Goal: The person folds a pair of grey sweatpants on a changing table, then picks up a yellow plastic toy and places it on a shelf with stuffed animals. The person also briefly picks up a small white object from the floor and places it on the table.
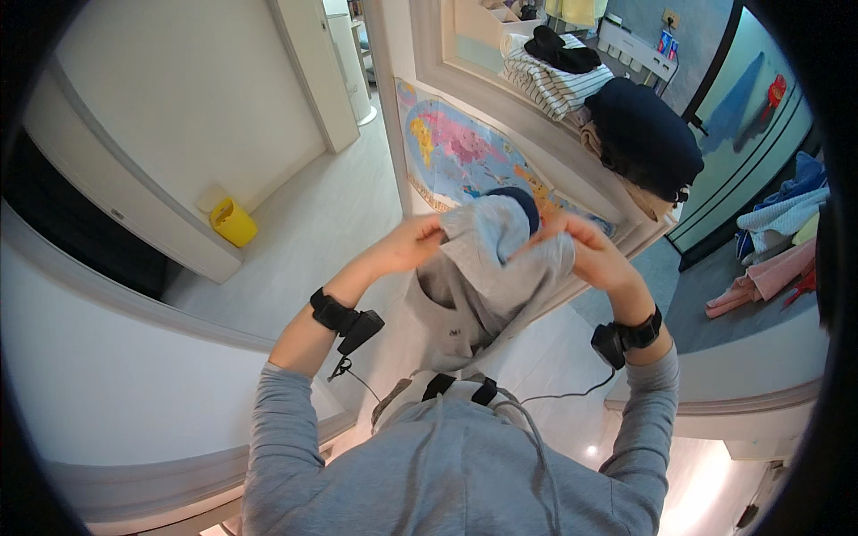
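Note:
A grey cloth garment (469,301) hangs in the air before my body, with a small dark mark on its lower part. My left hand (417,242) pinches its upper left edge. At the upper right edge, my right hand (582,246) grips the cloth; its fingers are blurred. Between the hands the fabric sags in loose folds. A dark navy piece of cloth (516,199) shows at the top of the garment; whether it belongs to it I cannot tell. Both forearms wear black straps with small devices.
A ledge (570,144) ahead bears folded striped cloth (553,74) and a dark navy bundle (643,137). Below it hangs a world map (462,144). A yellow bin (233,222) stands on the floor at left. Clothes, including a pink one (764,278), lie at right.

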Motion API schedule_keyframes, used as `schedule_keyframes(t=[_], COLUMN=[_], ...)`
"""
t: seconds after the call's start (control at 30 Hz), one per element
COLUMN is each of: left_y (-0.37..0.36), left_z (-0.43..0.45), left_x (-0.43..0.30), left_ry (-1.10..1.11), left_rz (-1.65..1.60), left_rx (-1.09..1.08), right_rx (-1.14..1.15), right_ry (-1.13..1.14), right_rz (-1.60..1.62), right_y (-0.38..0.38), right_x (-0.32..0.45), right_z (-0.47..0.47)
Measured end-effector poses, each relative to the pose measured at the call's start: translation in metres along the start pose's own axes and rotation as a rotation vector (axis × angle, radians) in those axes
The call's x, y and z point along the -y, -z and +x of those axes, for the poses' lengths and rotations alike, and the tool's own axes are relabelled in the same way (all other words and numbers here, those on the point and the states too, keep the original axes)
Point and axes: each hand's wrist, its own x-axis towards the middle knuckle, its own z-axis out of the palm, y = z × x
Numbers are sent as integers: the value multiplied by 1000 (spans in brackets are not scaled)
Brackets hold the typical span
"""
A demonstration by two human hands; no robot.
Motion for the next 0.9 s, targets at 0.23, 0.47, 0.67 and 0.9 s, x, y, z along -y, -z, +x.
schedule_keyframes(t=[0.23,0.47,0.67,0.9], left_y=[-3,-9,36,-8], left_z=[10,-2,-26,-16], left_x=[-81,-101,-119,-120], left_ry=[-272,-231,-222,-156], left_rz=[-39,77,180,121], left_rx=[-130,-207,22,42], right_rx=[-287,-236,-281,-96], right_ry=[110,-2,58,181], right_rz=[-563,-628,-458,-373], right_y=[1,-16,-16,-34], right_x=[-12,-69,-19,11], right_z=[-2,6,18,55])
